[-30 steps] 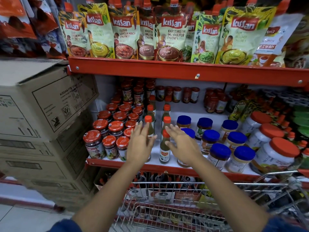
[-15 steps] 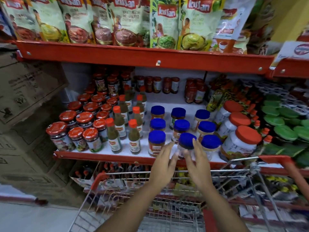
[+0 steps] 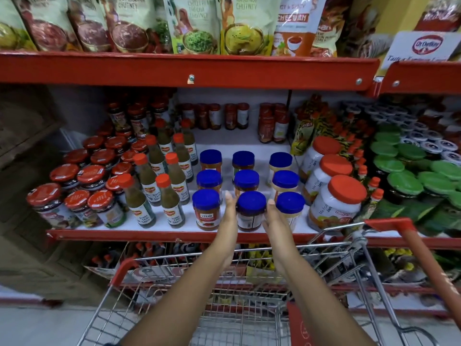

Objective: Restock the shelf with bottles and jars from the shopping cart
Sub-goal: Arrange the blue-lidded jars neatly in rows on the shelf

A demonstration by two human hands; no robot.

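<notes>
A blue-lidded jar (image 3: 250, 211) stands at the front of the red shelf (image 3: 154, 234), in the middle of the front row of blue-lidded jars. My left hand (image 3: 228, 221) lies flat against its left side and my right hand (image 3: 274, 221) against its right side, fingers straight and pointing into the shelf. Another blue-lidded jar (image 3: 206, 208) stands just left and one (image 3: 290, 206) just right. The wire shopping cart (image 3: 224, 295) sits below my arms; what lies in it is hard to make out.
Green sauce bottles (image 3: 169, 206) and red-lidded jars (image 3: 74, 206) fill the shelf's left side. Big white jam jars (image 3: 336, 206) with orange lids stand at the right, green-lidded jars (image 3: 409, 176) beyond. Pouches hang on the upper shelf (image 3: 189, 68). The cart's red handle (image 3: 424, 258) rises at right.
My view and both hands have shifted right, from the green bottles to the blue-lidded jars. The hands now press on either side of the front middle jar.
</notes>
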